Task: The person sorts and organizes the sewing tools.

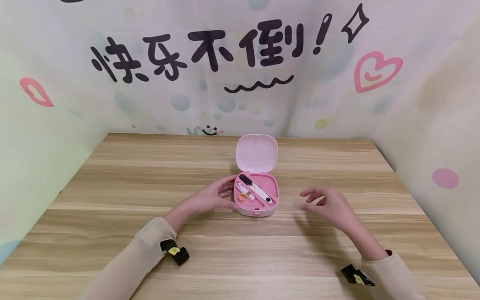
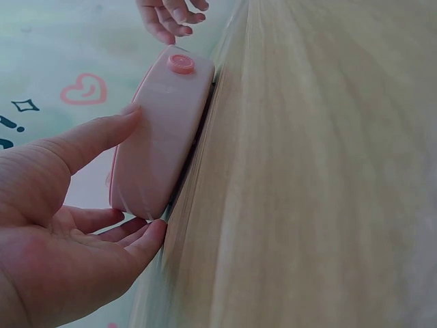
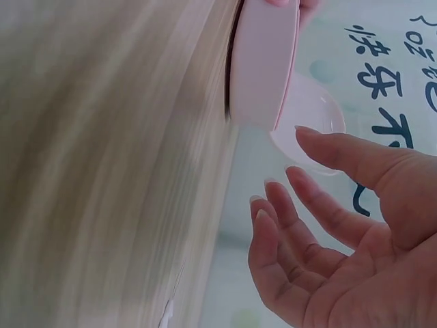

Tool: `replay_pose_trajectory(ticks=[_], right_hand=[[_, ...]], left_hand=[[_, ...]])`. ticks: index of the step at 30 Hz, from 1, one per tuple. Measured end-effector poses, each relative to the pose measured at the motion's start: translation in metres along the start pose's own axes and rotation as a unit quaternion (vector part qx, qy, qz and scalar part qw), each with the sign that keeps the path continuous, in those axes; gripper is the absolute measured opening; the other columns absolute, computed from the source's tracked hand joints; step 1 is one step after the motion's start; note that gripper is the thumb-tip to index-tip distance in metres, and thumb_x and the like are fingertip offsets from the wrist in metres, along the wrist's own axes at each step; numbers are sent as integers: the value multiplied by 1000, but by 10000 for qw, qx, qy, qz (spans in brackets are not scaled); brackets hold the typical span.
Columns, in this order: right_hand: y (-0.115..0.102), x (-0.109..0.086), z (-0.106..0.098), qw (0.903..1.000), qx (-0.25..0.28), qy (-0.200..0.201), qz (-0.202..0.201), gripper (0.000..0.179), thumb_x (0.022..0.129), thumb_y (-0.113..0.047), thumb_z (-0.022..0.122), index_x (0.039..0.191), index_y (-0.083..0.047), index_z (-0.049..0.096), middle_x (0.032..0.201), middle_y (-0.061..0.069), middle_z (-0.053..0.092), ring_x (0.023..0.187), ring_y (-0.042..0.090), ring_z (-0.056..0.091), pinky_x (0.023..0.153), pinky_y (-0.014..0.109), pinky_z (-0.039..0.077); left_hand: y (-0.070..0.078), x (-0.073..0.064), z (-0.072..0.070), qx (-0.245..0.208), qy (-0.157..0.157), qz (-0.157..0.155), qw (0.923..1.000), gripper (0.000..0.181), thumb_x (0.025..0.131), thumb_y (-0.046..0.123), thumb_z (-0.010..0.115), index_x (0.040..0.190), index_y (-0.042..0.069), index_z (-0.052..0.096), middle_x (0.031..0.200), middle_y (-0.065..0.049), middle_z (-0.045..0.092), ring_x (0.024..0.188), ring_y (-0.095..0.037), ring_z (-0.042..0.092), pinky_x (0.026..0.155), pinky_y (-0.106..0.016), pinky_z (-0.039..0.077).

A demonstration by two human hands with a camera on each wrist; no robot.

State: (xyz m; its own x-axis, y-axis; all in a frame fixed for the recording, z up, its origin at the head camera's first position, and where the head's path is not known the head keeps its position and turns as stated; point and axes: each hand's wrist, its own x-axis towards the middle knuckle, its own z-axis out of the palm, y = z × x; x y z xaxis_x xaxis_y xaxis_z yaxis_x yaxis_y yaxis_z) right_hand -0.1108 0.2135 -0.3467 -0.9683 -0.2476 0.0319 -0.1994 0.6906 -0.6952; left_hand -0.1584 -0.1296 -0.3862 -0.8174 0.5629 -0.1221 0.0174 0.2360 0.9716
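Observation:
A small pink case [image 1: 245, 211] sits on the wooden table with its pale pink lid [image 1: 256, 152] raised at the back. My left hand [image 1: 210, 196] holds the case by its left side, thumb on the front wall and fingers along the side, as the left wrist view shows. Inside, a white stick with a dark end [image 1: 260, 193] lies diagonally. Left of it are a small white item with a loop [image 1: 244, 190] and an orange ring [image 1: 241, 198]. My right hand [image 1: 330, 206] hovers right of the case, fingers loosely bent and holding nothing.
The wooden table [image 1: 112, 200] meets a printed cloth backdrop [image 1: 150, 108] at the back, and cloth walls stand at both sides. On the case's front is a round pink button [image 2: 181, 63]. Black straps with small devices are on both sleeves.

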Motion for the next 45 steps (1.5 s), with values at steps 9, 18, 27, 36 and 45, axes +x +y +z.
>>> replay_pose_trajectory(ticks=[9, 18, 27, 36, 45], right_hand=[[16, -10, -11, 9994, -167, -39, 315, 33, 86, -18, 80, 112, 0, 70, 97, 13, 71, 77, 22, 68, 64, 32, 57], [34, -14, -23, 9977, -383, -136, 542, 37, 85, -21, 81, 113, 0, 70, 102, 17, 71, 84, 26, 68, 71, 38, 59], [47, -14, -32, 9971, -163, -342, 659, 40, 82, -16, 83, 114, 3, 69, 100, 18, 68, 85, 27, 69, 68, 32, 57], [58, -14, -39, 9946, -127, -442, 934, 43, 79, -15, 85, 114, 5, 68, 101, 17, 67, 85, 19, 65, 64, 24, 55], [65, -15, -46, 9926, -197, -386, 1131, 43, 80, -15, 84, 114, 5, 67, 100, 18, 69, 80, 17, 63, 62, 23, 53]], left_hand=[[1, -1, 0, 3, 6, -75, 10000, 90, 83, 1, 79, 157, 5, 28, 161, -18, 31, 147, -36, 34, 120, -42, 35], [2, 0, 1, -8, 35, -77, 10000, 89, 84, 4, 80, 157, 5, 29, 160, -18, 32, 146, -35, 35, 119, -41, 35], [2, -2, 1, -81, 14, -64, 9999, 89, 85, 4, 79, 157, 4, 28, 160, -21, 31, 146, -38, 34, 120, -44, 35], [3, -1, 0, -143, 8, -89, 9999, 89, 84, 2, 78, 157, 5, 28, 161, -19, 31, 147, -37, 33, 120, -43, 34], [3, -1, 1, -138, 28, -117, 9998, 89, 84, 1, 79, 157, 5, 29, 160, -20, 31, 146, -37, 34, 120, -44, 34]])
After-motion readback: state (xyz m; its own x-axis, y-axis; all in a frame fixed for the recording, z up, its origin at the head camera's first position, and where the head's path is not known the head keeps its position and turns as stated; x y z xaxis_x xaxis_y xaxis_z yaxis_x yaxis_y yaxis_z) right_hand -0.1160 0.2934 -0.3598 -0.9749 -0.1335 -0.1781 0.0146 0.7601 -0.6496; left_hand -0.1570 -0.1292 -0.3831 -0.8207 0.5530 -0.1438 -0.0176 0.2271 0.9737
